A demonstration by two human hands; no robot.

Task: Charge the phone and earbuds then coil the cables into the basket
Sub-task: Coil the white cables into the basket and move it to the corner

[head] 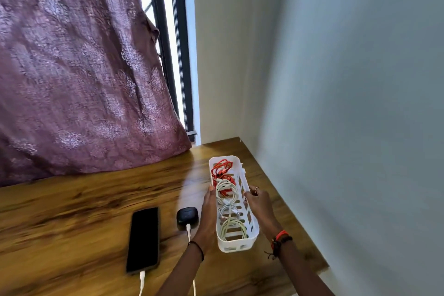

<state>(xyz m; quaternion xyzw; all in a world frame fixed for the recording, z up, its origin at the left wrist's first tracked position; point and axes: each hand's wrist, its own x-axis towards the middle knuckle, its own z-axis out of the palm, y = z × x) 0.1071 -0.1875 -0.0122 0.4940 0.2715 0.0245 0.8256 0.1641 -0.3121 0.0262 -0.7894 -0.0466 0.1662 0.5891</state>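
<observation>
So the white slotted basket (pixel 236 246) is held between both hands over near the right side of the table (pixel 72 211). The left hand (pixel 207 211) lies along its left wall with the thumb hooked at the rim, and the right hand (pixel 258 202) has its fingers curled over the right rim, so both are gripping it. Can't tell if its bottom rests on the wood or hangs just above it.

Inside, a red cable (pixel 222 170) sits coiled at the far end. The white cables (pixel 231 227) fill the rest as pale coils lined up down to the near end.

The basket runs roughly parallel to the table's right edge, with a strip of bare wood between it and the grey wall (pixel 348 103). There's open wood beyond it up to the corner. Just left of the left wrist is the dark earbuds case (pixel 187 216) with the case's charging cable (pixel 188 229) plugged into its near side. Further left the phone (pixel 144 239) lies screen up and dark, with the phone's charging cable (pixel 142 281) in its near end. Both leads run off the bottom of the view.

The table is brown wood grain. A purple patterned curtain (pixel 72 67) drapes onto its far edge, beside a bright strip of window (pixel 168 31)
</observation>
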